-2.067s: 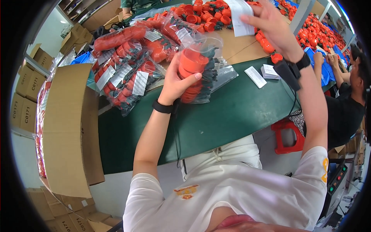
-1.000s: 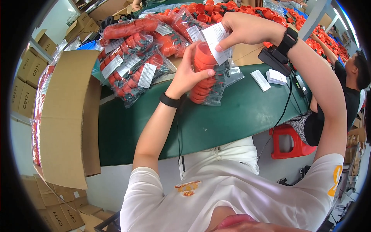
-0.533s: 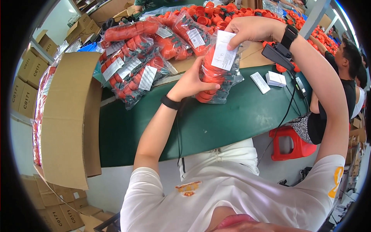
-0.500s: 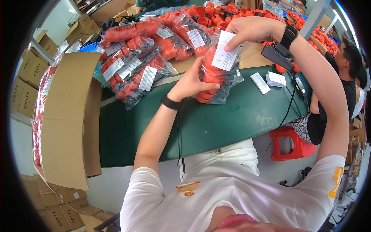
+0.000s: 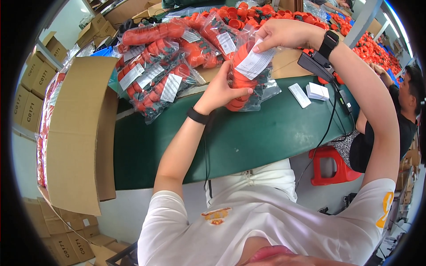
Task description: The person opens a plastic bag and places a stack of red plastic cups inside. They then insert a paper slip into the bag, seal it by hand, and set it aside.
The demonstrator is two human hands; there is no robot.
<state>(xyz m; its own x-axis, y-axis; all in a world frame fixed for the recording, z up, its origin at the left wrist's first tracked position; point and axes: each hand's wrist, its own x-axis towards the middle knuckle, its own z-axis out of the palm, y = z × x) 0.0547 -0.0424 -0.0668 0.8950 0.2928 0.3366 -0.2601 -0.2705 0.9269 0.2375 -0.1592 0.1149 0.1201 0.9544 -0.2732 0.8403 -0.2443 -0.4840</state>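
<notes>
A clear plastic bag (image 5: 237,103) of stacked red cup-shaped parts with dark pieces stands tilted over the far side of the green table. My left hand (image 5: 221,91) is closed round its left side, thumb across the front. My right hand (image 5: 286,36) is above it and pinches the top of a white printed slip (image 5: 254,64) between thumb and fingers. The slip lies slanted against the upper part of the bag; whether it is inside the plastic or in front of it, I cannot tell.
Several filled bags (image 5: 155,73) with white slips lie left of my hands. Loose red parts (image 5: 262,15) are heaped behind. An open cardboard box (image 5: 73,133) stands at the left. Small white slips (image 5: 317,91) and a cable (image 5: 330,128) lie right. A co-worker (image 5: 401,115) sits far right.
The slip has turned from near upright to a slant, its lower end swinging left. The bag and my left hand have risen slightly. The co-worker at the right has shifted.
</notes>
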